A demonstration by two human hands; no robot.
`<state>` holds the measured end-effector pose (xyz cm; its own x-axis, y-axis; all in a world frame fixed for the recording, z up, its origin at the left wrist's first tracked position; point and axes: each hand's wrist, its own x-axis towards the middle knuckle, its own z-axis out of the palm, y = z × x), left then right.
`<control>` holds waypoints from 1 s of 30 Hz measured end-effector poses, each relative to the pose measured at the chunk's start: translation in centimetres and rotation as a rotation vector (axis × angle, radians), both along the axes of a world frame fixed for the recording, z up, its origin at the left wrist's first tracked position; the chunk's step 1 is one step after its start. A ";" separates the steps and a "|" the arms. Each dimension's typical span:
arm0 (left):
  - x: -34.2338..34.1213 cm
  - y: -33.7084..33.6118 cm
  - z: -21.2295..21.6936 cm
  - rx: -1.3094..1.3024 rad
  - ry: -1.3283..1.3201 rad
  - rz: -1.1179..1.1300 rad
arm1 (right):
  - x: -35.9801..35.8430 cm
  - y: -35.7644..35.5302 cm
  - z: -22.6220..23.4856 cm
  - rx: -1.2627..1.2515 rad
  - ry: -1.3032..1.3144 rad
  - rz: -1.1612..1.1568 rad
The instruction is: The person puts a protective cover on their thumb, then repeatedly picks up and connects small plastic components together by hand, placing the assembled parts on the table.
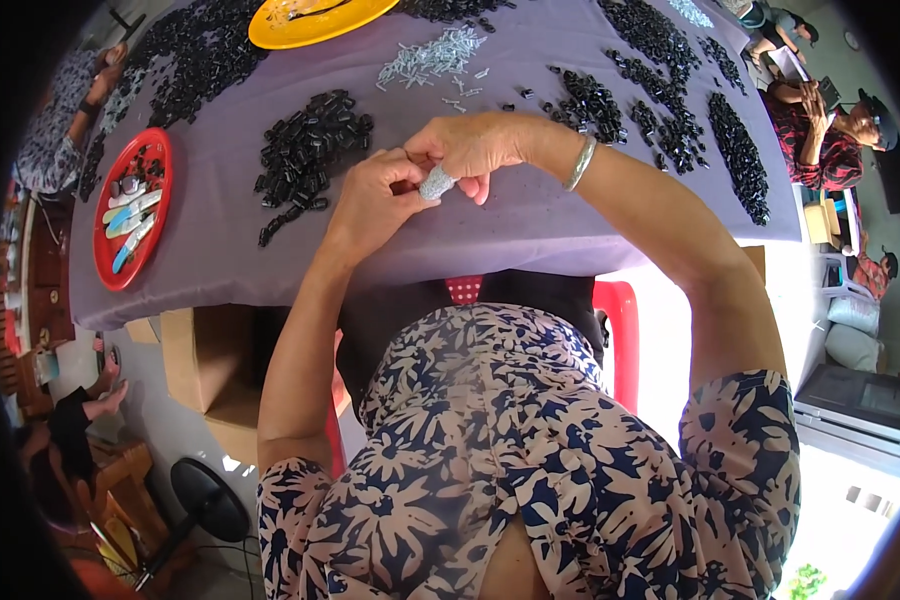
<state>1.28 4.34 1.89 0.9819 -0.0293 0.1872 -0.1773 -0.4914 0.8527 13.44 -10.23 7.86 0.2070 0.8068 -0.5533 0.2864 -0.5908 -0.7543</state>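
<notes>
Nearest the viewer: a floral blue-and-beige garment, with both forearms rising from it toward a table under a grey-purple cloth point(530, 225).

Hands: the left hand point(370, 200) and the right hand point(470, 150) meet just above the cloth's near edge. Between them sits 1 small silvery-wrapped piece point(436, 183), pinched by the fingertips of both hands; both grips are narrow and closed on it. A silver bangle point(579, 163) circles the right wrist. What lies under the wrapping cannot be told.

Handling note (a judgement): the piece looks small and light, so it is best kept low over the cloth, 1 hand steadying while the other works the wrap, with short finger movements and little squeeze.

Just beyond the hands: 1 heap of small black parts point(305, 150) lies left of centre, further black heaps point(670, 90) to the right, and a scatter of small silvery pieces point(430, 58) near the middle.

Containers: a round red tray point(100, 250) at the left edge holds several pale oblong items; a round yellow plate point(310, 25) stands at the far edge. An open brown cardboard box point(205, 360) sits under the table at the left. No label or sign is legible.

Far right: another person in a red patterned shirt point(820, 145) sits apart from the table.
</notes>
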 end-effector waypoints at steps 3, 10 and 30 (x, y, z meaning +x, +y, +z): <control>-0.2 -0.2 -0.5 -0.007 -0.028 0.017 | 0.4 -0.6 -1.4 0.048 0.046 -0.022; -0.5 0.2 -0.4 0.035 -0.249 0.226 | 1.5 -5.9 -2.0 0.461 -0.056 -0.578; -0.5 -1.0 -0.6 0.272 -0.439 0.386 | 4.9 -6.2 -2.3 0.152 -1.507 0.226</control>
<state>0.80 3.38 1.28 0.7649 0.2074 0.6099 -0.2487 -0.7783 0.5766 18.32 -16.45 5.54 0.3521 0.9253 0.1409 0.8874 -0.3779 0.2642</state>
